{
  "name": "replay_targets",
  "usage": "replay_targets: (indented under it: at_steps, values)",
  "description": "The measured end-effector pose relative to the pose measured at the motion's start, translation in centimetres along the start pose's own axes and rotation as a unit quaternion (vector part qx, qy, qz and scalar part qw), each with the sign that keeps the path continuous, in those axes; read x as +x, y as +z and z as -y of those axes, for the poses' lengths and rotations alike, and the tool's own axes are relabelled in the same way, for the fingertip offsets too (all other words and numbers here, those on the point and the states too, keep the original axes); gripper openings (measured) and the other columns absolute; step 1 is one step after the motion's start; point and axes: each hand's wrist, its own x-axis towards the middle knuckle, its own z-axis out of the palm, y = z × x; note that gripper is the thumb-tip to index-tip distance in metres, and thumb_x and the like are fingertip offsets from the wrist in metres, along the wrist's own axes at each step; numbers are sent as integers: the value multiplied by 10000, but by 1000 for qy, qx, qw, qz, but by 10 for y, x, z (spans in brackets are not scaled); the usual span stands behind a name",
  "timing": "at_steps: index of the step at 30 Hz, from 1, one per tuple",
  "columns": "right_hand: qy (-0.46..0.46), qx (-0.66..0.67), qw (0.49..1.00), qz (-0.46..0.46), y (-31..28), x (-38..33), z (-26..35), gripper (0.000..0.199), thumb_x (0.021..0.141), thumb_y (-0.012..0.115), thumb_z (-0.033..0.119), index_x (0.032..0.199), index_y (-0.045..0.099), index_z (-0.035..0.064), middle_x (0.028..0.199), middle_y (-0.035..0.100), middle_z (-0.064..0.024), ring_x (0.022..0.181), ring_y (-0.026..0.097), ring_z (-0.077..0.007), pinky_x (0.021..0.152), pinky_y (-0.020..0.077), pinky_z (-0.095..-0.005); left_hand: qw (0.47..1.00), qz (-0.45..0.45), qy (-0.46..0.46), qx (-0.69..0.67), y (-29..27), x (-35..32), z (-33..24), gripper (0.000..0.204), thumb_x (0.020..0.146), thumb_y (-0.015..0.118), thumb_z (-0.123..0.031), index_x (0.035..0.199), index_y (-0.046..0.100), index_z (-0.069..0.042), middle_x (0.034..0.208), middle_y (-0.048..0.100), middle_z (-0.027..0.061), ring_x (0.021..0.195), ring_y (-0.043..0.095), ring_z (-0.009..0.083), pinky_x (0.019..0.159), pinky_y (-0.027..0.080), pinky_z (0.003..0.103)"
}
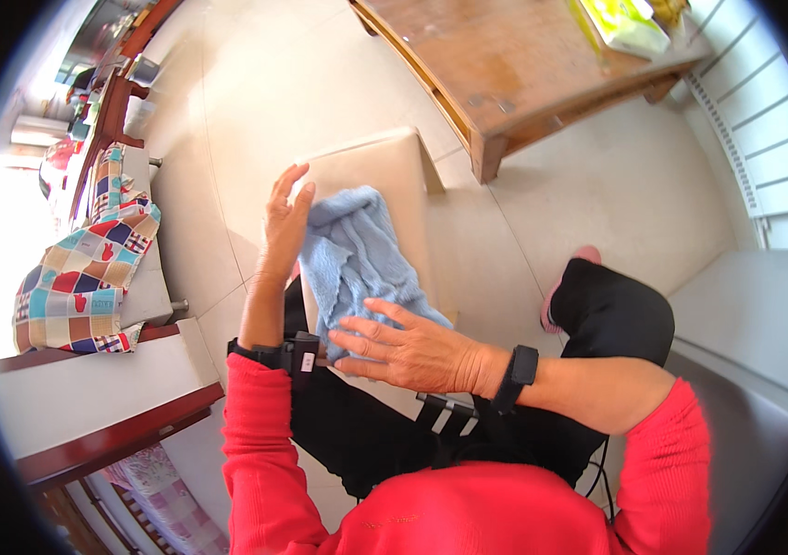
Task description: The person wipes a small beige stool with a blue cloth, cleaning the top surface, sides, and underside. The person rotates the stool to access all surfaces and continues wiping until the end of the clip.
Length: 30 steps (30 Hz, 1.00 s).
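Note:
A light blue fluffy towel [357, 250] lies crumpled, with several folds, on a beige stool [384, 166] in front of me. My right hand [412, 351] rests on the towel's near end, its fingers stretched out and spread, palm down. Along the towel's far left edge is my left hand [285, 217], fingers extended upward and thumb apart. Whether the left palm touches the cloth I cannot tell. Neither hand grips anything visible. Both wrists wear black bands.
A wooden table [505, 65] stands far right, with a yellow-green and white package [625, 28] on it. To the left, a patchwork-patterned cloth [88, 277] drapes over furniture. A white radiator [755, 111] lines the right wall. My legs [616, 310] flank the stool.

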Motion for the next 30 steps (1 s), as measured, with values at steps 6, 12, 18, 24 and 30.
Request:
replay_targets:
  at_steps: [6, 12, 18, 24, 30]
  values:
    - [101, 51, 993, 42, 12, 30, -15, 629, 819, 682, 534, 1375, 542, 273, 1495, 435, -85, 1407, 363, -273, 1167, 239, -577, 999, -4, -17, 48, 7, 33, 42, 465, 1004, 504, -312, 1413, 534, -92, 1520, 427, 149, 1420, 377, 279, 1174, 266, 368]
    - [118, 13, 989, 90, 30, 37, -28, 662, 828, 690, 489, 1429, 485, 302, 1449, 472, -87, 1379, 401, -274, 1158, 251, -569, 999, 31, -11, 42, 8, 41, 52, 498, 1016, 486, -327, 1451, 482, -84, 1539, 385, 168, 1433, 356, 301, 1167, 285, 383]
    - [182, -11, 983, 31, 28, 37, -61, 513, 837, 703, 371, 1325, 578, 272, 1471, 468, -85, 1386, 404, -280, 1177, 248, -505, 999, -22, -28, 10, -18, 23, 24, 496, 1013, 496, -341, 1439, 479, -87, 1500, 430, 161, 1406, 389, 301, 1151, 309, 384]
    - [254, -133, 958, -8, 23, 56, -101, 502, 852, 703, 335, 1330, 586, 235, 1496, 442, -120, 1401, 383, -319, 1178, 234, -510, 995, -86, -37, -30, -55, 5, 0, 483, 990, 515, -318, 1376, 506, -28, 1443, 485, 189, 1355, 447, 338, 1115, 357, 403]
    - [263, -148, 953, -34, 41, 76, -110, 525, 885, 665, 438, 1353, 567, 222, 1495, 429, -168, 1413, 345, -374, 1164, 224, -551, 993, -102, -21, -50, -56, 3, -6, 412, 988, 528, -276, 1341, 548, -66, 1399, 531, 153, 1308, 489, 310, 1073, 395, 396]
